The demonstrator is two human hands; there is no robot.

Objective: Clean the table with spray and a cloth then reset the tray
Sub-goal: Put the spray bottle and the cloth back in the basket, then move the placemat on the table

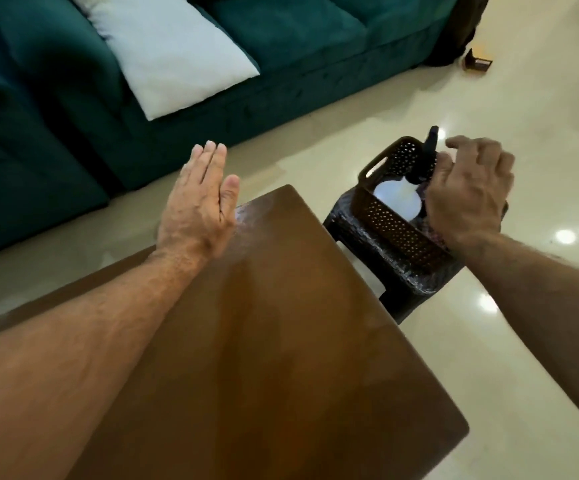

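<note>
My left hand [199,202] hovers flat, fingers straight and pressed together, above the far corner of the smooth, glossy brown wooden table [281,341], holding nothing. My right hand [468,199] reaches over the dark brown perforated plastic basket tray [398,226], fingers loosely curled beside the spray head; whether they touch it cannot be told. The tray, rectangular with a slotted handle, rests on a black woven-texture stool [402,282] just beside the table. Inside stands the white rounded spray bottle with black trigger head [402,199], long axis upright, nozzle end tilted slightly away from me. Beyond lie a teal velvet sofa [281,46], a white pillow [173,53] and polished cream floor tiles [540,98].
</note>
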